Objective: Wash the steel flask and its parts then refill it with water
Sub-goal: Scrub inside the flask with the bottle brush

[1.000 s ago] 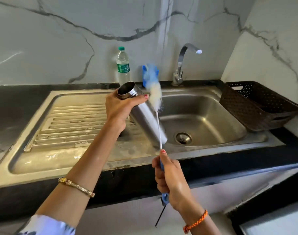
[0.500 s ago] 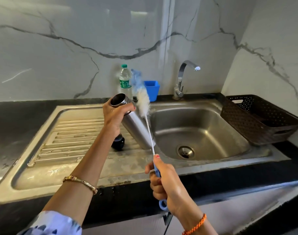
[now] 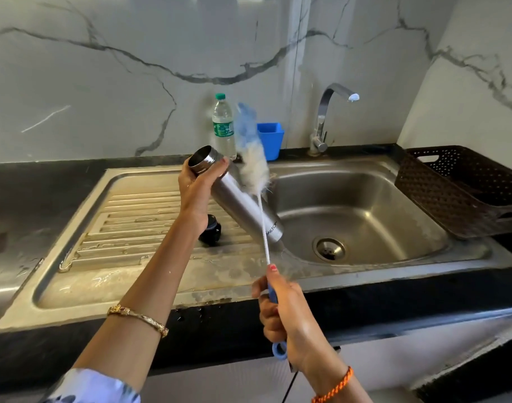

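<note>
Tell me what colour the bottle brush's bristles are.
White lower down, blue toward the tip of the bottle brush, seen in the head view.

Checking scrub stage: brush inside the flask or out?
Out. The bottle brush lies against the outside of the steel flask, which the left hand holds tilted; its open mouth shows nothing in it.

Your view is bright and evenly lit: soft glare streaks the marble wall [image 3: 132, 68] above your fingers [image 3: 224, 162], the brush head [image 3: 250, 146] beside them motion-blurred, worktop [image 3: 30, 181] edges bowing.
</note>
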